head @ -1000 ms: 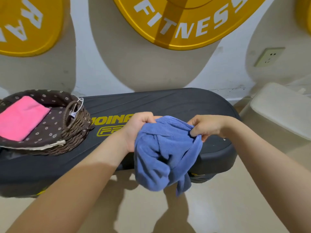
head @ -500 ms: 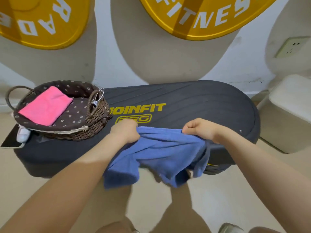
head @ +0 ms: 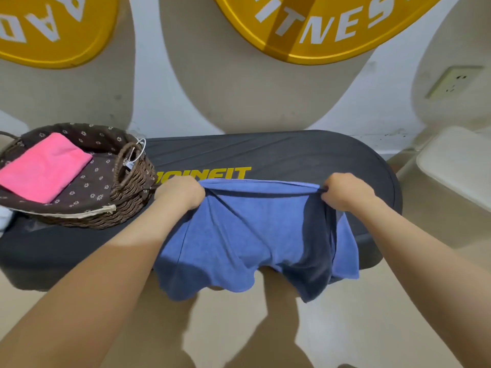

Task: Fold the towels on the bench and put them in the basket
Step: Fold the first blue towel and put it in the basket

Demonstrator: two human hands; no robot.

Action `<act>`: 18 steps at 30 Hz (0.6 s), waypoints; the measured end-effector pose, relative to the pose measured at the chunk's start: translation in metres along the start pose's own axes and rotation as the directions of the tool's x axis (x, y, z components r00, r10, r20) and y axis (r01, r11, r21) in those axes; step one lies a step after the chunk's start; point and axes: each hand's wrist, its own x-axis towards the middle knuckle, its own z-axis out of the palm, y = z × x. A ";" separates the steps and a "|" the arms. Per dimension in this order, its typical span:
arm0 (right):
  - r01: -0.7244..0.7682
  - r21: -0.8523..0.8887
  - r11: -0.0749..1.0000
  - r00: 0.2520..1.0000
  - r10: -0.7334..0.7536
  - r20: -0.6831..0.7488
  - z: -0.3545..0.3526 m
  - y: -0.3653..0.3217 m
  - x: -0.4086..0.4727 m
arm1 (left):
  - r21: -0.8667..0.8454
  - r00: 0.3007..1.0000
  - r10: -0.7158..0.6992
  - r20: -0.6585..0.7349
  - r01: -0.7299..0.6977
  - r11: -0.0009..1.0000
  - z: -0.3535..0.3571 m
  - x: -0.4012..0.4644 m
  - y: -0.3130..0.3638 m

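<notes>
A blue towel (head: 247,235) is stretched wide over the front of the black bench (head: 305,155), its lower edge hanging past the bench's front. My left hand (head: 180,192) grips the towel's upper left corner. My right hand (head: 345,191) grips the upper right corner. The top edge runs taut between both fists. A brown wicker basket (head: 132,181) with a flowered brown lining stands on the bench's left end, and a folded pink towel (head: 43,168) lies inside it.
A wall with yellow fitness discs (head: 318,25) stands right behind the bench. A white stool or bin (head: 457,166) sits to the right. Something white (head: 4,219) shows at the far left edge beside the basket. Beige floor lies in front.
The blue towel went from a bunched lump between my hands to spread wide. My hands moved apart and pulled its top edge taut over the bench.
</notes>
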 end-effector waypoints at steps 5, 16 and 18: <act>-0.097 0.125 0.987 0.956 0.127 -0.264 0.002 -0.005 0.023 | -0.657 0.990 -0.116 0.083 0.142 0.740 -0.008 0.038 0.017; 0.175 0.508 0.843 0.933 0.023 -0.359 -0.016 -0.023 0.070 | -0.710 0.926 -0.148 -0.347 -0.156 0.687 0.011 0.088 0.058; 0.252 0.468 0.847 0.945 -0.112 -0.307 0.000 -0.021 0.067 | -0.705 0.932 -0.146 -0.332 -0.142 0.695 0.025 0.085 0.063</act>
